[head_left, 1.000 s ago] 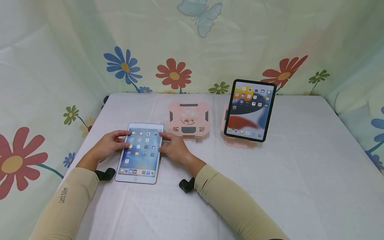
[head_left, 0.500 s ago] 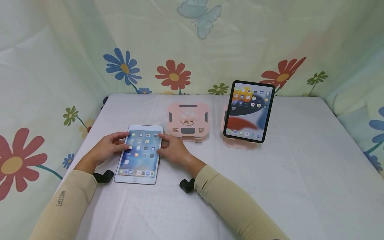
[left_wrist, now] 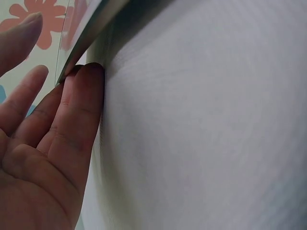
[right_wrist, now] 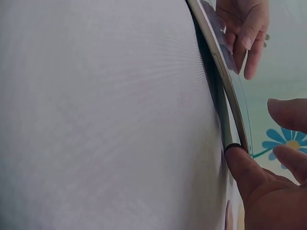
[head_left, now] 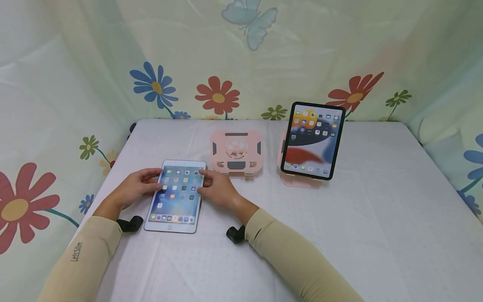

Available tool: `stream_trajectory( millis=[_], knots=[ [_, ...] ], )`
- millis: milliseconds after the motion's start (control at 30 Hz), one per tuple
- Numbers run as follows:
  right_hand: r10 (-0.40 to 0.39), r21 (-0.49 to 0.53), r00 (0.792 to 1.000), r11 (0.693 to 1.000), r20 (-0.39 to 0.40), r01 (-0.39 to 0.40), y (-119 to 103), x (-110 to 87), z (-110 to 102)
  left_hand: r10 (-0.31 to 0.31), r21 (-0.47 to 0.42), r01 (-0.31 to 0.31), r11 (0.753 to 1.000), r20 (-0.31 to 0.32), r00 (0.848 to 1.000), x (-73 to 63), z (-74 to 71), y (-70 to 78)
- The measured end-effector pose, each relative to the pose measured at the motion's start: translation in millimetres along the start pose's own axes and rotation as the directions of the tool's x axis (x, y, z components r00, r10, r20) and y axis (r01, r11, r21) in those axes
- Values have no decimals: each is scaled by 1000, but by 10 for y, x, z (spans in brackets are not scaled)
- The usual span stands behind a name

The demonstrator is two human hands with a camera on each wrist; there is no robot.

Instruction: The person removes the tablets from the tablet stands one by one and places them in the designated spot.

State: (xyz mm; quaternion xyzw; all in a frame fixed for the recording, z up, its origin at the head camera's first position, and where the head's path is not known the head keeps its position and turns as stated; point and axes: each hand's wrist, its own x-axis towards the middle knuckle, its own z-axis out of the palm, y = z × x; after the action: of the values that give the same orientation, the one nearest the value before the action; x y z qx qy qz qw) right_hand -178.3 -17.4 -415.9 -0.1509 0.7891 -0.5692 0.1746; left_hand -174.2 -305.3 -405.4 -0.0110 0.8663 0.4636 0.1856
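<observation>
A white tablet (head_left: 175,197) with a lit screen of app icons lies in front of me, left of the middle. In the right wrist view its edge (right_wrist: 235,98) stands slightly off the cloth, with a fingertip of my right hand (right_wrist: 268,191) beneath it. My left hand (head_left: 133,186) is at the tablet's left edge. In the left wrist view, fingertips (left_wrist: 88,76) touch the underside of the edge, and the thumb (left_wrist: 21,45) is apart from it. My right hand (head_left: 220,188) is at the opposite edge, its thumb (right_wrist: 285,112) clear of the glass.
A pink stand (head_left: 237,153) with dark grey pads stands behind the white tablet. Right of it, a black-framed tablet (head_left: 313,140) leans on a second pink stand (head_left: 300,181). The table has a white cloth (head_left: 377,226); a flowered curtain (head_left: 309,58) hangs behind it.
The head view has shifted slightly. The white tablet's far edge appears a little lower, and the right fingertips sit slightly further left on its right edge. The stands and black-framed tablet stay put.
</observation>
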Motion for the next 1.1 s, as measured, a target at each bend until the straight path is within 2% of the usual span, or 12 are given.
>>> stream_trajectory(
  millis=[1100],
  knots=[
    [2,-27,1000,1000,-8,-3,-20,-65,-18,9,8,-10,1000,6,1000,-27,-9,-37]
  ],
)
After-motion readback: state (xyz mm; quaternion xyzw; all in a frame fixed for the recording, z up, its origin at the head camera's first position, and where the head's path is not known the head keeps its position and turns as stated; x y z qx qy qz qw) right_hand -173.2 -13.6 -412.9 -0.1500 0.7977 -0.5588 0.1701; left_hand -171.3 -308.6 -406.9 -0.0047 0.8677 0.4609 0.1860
